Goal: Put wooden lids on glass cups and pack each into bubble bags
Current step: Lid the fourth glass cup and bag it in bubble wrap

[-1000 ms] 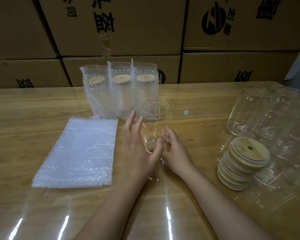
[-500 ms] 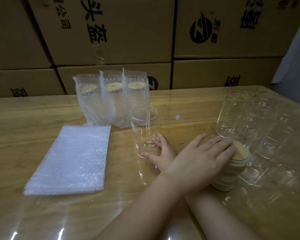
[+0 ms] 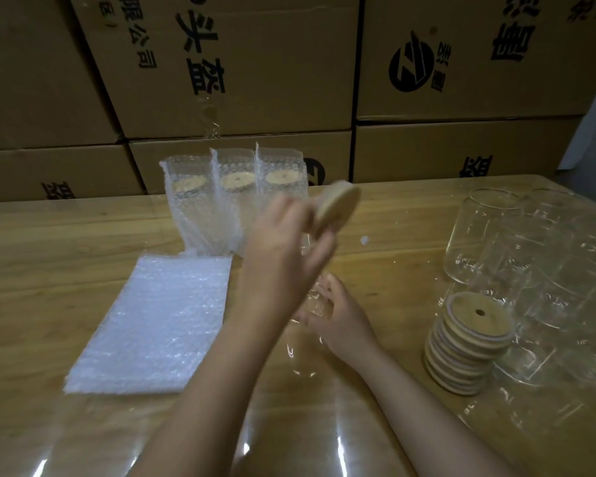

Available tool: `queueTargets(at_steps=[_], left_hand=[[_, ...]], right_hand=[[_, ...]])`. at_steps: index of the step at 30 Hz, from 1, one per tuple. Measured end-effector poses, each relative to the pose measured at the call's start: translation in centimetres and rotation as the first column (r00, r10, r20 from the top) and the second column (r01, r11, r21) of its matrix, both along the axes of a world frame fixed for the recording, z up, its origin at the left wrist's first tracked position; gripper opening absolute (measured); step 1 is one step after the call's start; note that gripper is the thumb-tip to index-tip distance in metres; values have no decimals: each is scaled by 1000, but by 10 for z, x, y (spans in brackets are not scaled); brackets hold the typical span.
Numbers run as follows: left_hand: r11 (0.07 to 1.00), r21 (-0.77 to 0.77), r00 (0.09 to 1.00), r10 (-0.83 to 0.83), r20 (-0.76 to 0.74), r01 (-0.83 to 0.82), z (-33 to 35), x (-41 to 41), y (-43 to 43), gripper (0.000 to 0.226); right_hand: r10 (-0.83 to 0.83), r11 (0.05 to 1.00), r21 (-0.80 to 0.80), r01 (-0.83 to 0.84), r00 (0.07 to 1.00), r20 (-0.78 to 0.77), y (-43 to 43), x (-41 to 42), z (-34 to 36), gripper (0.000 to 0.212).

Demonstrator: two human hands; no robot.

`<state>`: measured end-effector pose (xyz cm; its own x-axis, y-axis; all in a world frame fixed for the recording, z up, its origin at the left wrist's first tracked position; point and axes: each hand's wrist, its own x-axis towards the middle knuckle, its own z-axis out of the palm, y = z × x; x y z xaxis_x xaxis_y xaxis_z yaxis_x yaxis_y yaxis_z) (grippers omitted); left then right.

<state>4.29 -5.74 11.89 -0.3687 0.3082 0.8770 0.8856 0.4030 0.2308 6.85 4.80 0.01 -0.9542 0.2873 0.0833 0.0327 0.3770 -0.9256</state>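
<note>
Stacked cardboard boxes [image 3: 241,63] fill the background, printed in black with Chinese characters; "头盔" reads clearly on the nearest one, and a round black logo [image 3: 411,67] sits on the box to its right. Other characters are cut off by the frame edges or by the table [image 3: 49,242].

The left hand [image 3: 283,249] is raised above the table's middle, fingers closed on a wooden lid [image 3: 338,206], which is tilted and motion-blurred. Below it, the right hand [image 3: 338,315] curls around the base of a glass cup [image 3: 315,301]; most of that cup is hidden behind the left hand and its clear wall is hard to trace.

At the back stand three bubble bags [image 3: 234,201] side by side, each with a lidded cup inside, the lids showing faintly through the wrap. A flat stack of empty bubble bags [image 3: 155,325] lies on the left. On the right, a stack of wooden lids [image 3: 468,342], the top one with a small hole, stands just beside a cluster of empty glass cups [image 3: 530,263] whose outlines merge, so their count cannot be told.
</note>
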Motion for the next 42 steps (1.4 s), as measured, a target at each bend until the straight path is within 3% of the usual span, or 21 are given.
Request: queueTargets(at_steps=[2,3,13,15,20,22,35,42], left_hand=[[996,90,968,5,251,-29,-2,-6,-9,30],[990,134,951,4,308,-48,-6,-11,-12,37],[972,149,866,86,493,-182,-40,-33,-2,47],[977,148,892,74,446,-154,-41,-35,-1,49],[980,-107,985,172,18,-169,-42,-32,-1,33],[974,-130,983,179,-47,-183,-46,-29,0,31],[989,35,990,143,9,-143,-53,-27,13,28],[981,189,975,0,220,-43,-63,-24,22,27]], right_hand=[[-8,1000,5,8,1000,-8,1,0,0,91],[-11,1000,9,11,1000,-10,2,1,-2,90],[-28,999,32,29,999,-20,4,1,-5,85],[-32,998,46,33,999,-25,3,1,-5,85],[-36,999,26,37,999,-31,3,-1,-8,81],[-37,999,20,37,999,-38,3,-3,-9,78],[-20,1000,10,20,999,-30,2,-2,-5,74],[-28,998,50,30,999,-30,3,-3,-5,71]])
